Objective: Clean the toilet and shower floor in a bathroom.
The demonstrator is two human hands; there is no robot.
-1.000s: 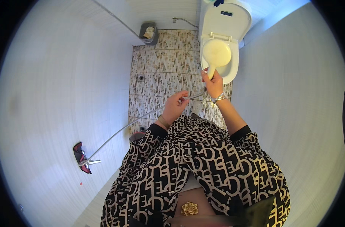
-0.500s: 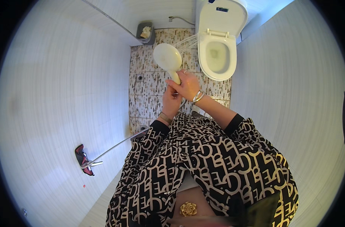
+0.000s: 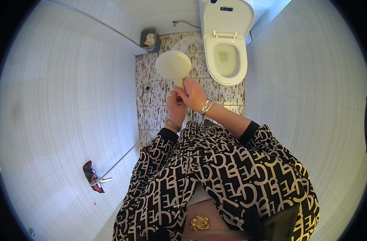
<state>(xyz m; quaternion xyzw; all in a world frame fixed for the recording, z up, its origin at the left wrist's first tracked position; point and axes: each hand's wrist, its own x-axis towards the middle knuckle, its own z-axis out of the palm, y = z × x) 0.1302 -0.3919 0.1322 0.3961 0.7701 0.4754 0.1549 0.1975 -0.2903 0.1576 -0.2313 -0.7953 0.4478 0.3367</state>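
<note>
A cream-white shower head (image 3: 173, 64) is held out in front of me, its round back facing up. My right hand (image 3: 194, 94) is wrapped round its handle. Just below, my left hand (image 3: 176, 111) is closed at the handle's lower end; whether its fingers lie on handle or hose is hidden. Water (image 3: 187, 41) sprays from the far side of the head onto the floor. A grey shower hose (image 3: 129, 151) runs from beneath my left arm to a chrome wall tap (image 3: 97, 180) at the lower left.
At the far right stands a white toilet (image 3: 208, 60) with its lid and seat ring visible, lid raised. A grey bin (image 3: 155, 46) with crumpled paper sits in the far left corner. The patterned tile floor (image 3: 149, 96) has a drain (image 3: 147, 87). Pale walls close in both sides.
The shower head and both my hands have shifted slightly left and nearer. The head has swung to the left, and the spray now arcs farther left over the floor.
</note>
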